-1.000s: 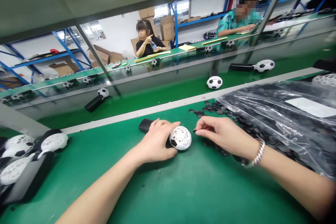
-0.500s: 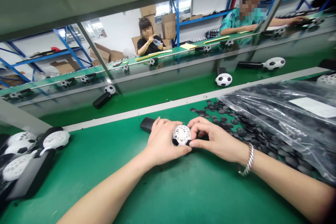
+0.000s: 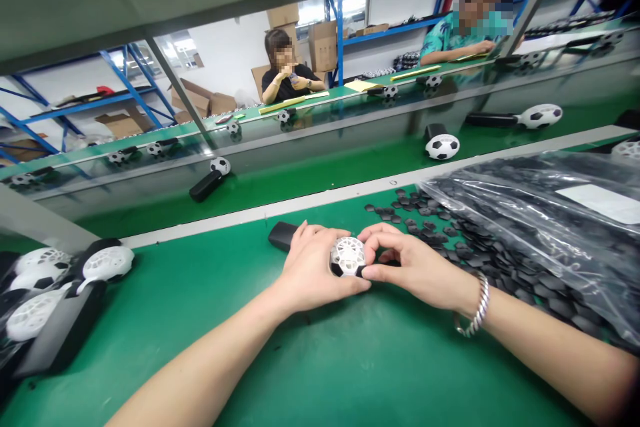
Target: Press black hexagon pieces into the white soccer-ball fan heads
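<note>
So, far left of the ball, there's a heap of white heads (image 3: 107, 261) on the green table (image 3: 200, 283). I count at least three, but they overlap with dark parts so there might be more. Beyond the ball and off to its left, one gadget (image 3: 210, 179) lies on the green strip (image 3: 300, 173) past the rail. Just left of the ball, one black handle (image 3: 281, 236) pokes out, and the hand covers whatever it joins. A person in black (image 3: 290, 83) sits well beyond the ball, a bit to its left.

Next up, the left hand (image 3: 317, 273), wrapped snugly round the ball (image 3: 349, 250) itself, fingers on its far side, thumb on its near side. The ball's white lattice faces up, with two black patches showing low down. Right hand (image 3: 415, 263) has thumb and fingertip against the ball's right edge; can't tell if anything is pinched between them. One bracelet (image 3: 481, 307) on that wrist.

Right of the ball: loads of black chips (image 3: 480, 260), way too many to count, plus one clear bag (image 3: 525, 190) with one white label (image 3: 597, 203). Beyond the ball on its right, two more gadgets (image 3: 443, 147) on the strip and one person in teal (image 3: 445, 40).
</note>
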Demonstrator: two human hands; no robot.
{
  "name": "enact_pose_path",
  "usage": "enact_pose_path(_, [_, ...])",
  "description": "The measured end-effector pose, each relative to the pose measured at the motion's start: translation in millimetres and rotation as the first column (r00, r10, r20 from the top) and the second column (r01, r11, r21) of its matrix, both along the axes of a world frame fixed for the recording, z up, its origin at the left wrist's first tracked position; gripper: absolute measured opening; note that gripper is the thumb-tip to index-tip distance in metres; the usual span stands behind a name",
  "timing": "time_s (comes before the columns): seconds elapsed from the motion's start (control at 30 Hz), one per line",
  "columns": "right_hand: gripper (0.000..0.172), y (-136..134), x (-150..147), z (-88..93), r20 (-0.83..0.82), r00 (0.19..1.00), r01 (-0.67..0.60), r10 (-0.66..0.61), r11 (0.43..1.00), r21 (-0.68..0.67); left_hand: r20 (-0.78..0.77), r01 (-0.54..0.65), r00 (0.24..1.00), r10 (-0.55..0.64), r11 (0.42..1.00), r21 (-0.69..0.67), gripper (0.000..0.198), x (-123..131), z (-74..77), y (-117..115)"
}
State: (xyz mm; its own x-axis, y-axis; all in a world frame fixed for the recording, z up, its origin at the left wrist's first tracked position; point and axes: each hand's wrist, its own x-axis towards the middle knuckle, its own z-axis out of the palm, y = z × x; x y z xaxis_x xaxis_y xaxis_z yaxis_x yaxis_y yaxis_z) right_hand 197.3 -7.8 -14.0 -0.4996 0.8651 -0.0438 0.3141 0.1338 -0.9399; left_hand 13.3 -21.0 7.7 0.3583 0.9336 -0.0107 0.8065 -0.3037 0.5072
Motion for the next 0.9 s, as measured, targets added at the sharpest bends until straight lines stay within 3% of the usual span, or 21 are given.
enact_pose_path(0.23, [0.016, -1.1, -0.8, -5.4, -0.044, 0.999, 0.019, -0.019, 1.0, -0.01, 0.013, -0.009, 1.0, 0.009, 1.0, 0.002, 0.055, 2.0, 2.8, -0.9])
enact_pose_path(0.47, [0.015, -3.5, -2.7, -8.0, 0.011, 0.999, 0.036, -0.038, 0.991, 0.125, 0.046, -0.01, 0.999, 0.009, 1.0, 0.013, 0.054, 1.9, 3.0, -2.8])
enact_pose_path(0.57, [0.015, -5.5, -4.0, -8.2, 0.011, 0.998, 0.053, -0.054, 0.991, 0.123, 0.055, -0.011, 0.998, 0.009, 1.0, 0.027, 0.056, -0.1, 1.2, -3.4])
enact_pose_path(0.77, [0.056, -3.7, -12.6, -9.2, -0.087, 0.996, -0.017, 0.013, 0.998, -0.054, 0.044, 0.048, 0.998, -0.054, 0.992, 0.121, 0.061, -3.4, -5.0, -7.2])
enact_pose_path(0.9, [0.051, -3.4, -13.7, -11.7, -0.065, 0.997, -0.038, 0.038, 0.999, 0.007, 0.002, 0.004, 1.0, -0.005, 0.985, 0.174, 0.07, 2.2, -13.0, -8.4])
